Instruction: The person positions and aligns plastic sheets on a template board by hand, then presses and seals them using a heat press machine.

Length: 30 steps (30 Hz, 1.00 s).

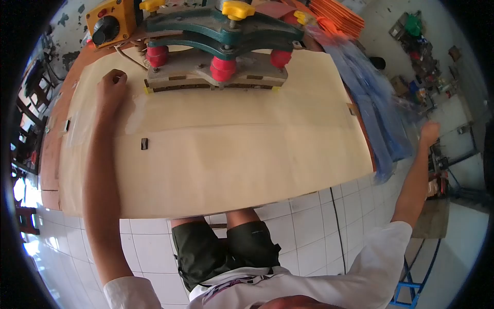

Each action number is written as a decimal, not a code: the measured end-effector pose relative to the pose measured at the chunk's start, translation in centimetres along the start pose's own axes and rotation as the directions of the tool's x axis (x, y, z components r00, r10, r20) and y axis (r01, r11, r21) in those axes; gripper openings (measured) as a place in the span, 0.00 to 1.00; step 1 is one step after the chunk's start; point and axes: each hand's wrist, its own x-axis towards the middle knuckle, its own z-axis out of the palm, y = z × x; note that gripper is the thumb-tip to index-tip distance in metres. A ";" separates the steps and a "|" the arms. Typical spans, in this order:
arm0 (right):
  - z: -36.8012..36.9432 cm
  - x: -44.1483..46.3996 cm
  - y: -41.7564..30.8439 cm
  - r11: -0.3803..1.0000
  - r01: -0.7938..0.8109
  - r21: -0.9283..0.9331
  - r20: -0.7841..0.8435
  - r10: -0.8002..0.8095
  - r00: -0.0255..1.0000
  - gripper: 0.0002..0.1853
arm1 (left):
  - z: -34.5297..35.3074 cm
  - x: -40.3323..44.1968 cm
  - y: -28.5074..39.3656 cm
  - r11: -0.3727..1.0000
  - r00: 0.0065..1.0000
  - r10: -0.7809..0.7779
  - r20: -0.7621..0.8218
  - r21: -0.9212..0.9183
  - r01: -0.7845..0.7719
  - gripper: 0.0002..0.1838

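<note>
My left hand (111, 85) rests on the pale sheet covering the table (231, 165), left of a green press-like machine (224, 31). Its fingers are curled in, and whatever they may hold is hidden. Far out to the right, my right hand (429, 133) is closed on the edge of blue see-through plastic (368, 92). That plastic hangs over the table's right side and is blurred near my hand. The machine has red rubber mounts, yellow knobs and a long grey metal bar (218, 77) low over the sheet.
A yellow control box (110, 23) with a black dial stands at the back left. Orange stacked material (337, 18) lies at the back right. Small dark magnet-like pieces (144, 143) sit on the sheet. A black cable (337, 226) crosses the tiled floor.
</note>
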 end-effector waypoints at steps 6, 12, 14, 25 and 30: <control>-5.2 -0.5 -3.0 0.736 -0.173 0.654 0.195 0.057 0.979 0.18 | -0.5 -0.1 0.2 0.999 0.999 0.034 0.018 0.022 -0.034 0.16; -15.1 -15.5 -11.0 0.063 -0.467 0.882 0.471 -0.140 0.871 0.21 | -1.0 -0.8 1.3 0.999 0.995 -0.004 0.096 -0.048 0.009 0.17; -17.5 -22.5 -12.8 0.024 -0.495 0.869 0.488 -0.217 0.846 0.19 | -1.1 -1.2 1.8 1.000 0.995 0.009 0.095 -0.026 -0.007 0.17; -27.9 -48.6 -20.9 -0.034 -0.483 0.875 0.374 -0.585 0.720 0.20 | -1.4 -0.8 1.7 1.000 0.990 0.024 0.138 0.002 -0.025 0.18; -30.2 -52.2 -23.9 -0.056 -0.359 0.932 0.180 -0.787 0.590 0.14 | -1.3 -0.5 1.4 1.000 0.988 0.008 0.154 -0.013 -0.006 0.19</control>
